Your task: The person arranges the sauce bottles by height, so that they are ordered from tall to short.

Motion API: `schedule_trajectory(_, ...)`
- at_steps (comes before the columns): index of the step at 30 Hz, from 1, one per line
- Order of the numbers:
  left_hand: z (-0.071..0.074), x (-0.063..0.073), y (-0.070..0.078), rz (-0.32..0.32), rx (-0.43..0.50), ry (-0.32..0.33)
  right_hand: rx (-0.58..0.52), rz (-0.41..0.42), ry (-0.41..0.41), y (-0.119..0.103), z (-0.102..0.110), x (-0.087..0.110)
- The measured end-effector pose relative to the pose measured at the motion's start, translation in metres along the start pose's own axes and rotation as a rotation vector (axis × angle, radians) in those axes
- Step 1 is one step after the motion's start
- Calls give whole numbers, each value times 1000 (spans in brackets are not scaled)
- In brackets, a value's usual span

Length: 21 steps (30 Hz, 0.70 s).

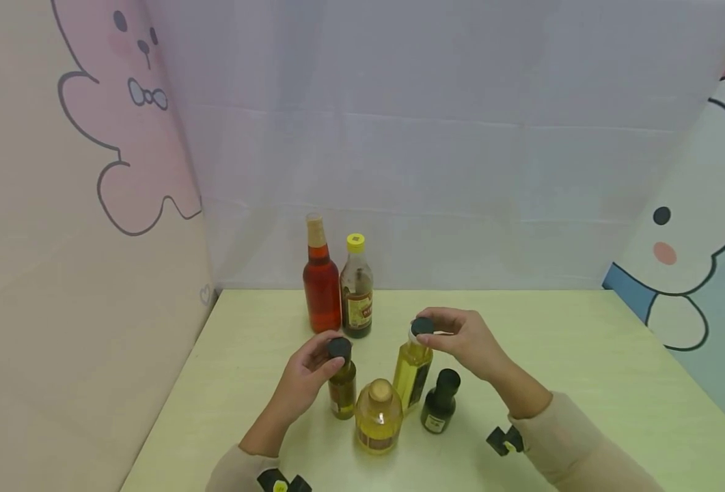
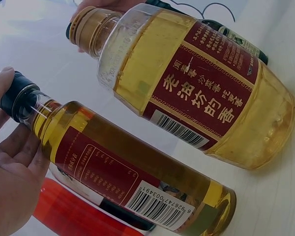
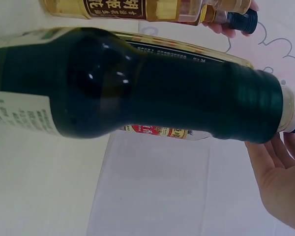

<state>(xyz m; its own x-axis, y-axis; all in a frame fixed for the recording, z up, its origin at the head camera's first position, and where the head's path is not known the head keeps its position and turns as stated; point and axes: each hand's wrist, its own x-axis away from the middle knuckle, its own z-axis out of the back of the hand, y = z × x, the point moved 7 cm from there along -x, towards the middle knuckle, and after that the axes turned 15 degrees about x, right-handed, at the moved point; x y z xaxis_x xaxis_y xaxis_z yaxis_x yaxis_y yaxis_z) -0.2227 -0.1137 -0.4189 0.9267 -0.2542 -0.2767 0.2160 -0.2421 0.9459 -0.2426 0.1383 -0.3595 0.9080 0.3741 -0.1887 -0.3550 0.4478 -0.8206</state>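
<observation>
Looks from head height, set well back, forward and down over desk [image 1: 534,383]; from left and right wrists, low and close in, faces forward, rolled to opposite sides, all three views overlapping on gold-capped bottle [image 1: 378,422].

The amber bottle [image 1: 342,384] wears a maroon label [image 2: 102,166], the yellow bottle [image 1: 412,372] a dark cap [image 1: 422,326]

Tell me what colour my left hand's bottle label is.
Mostly dark red label, clearest in the left wrist view.

Left bottle [image 1: 343,393]: amber-filled, red-labelled, dark-capped; upright, left of its companion.
Right bottle [image 1: 410,376]: clear-walled, yellow-filled, dark-labelled, dark-capped; upright, apart from the first.
</observation>
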Motion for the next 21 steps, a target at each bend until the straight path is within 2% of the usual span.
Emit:
schedule_trajectory(6, -2, 1, 2, -10, 26, -4, 28, -13, 26, -1, 6, -6)
schedule_trajectory(21, -2, 1, 4, -4, 19, 4, 37, 2, 55, 2, 15, -25)
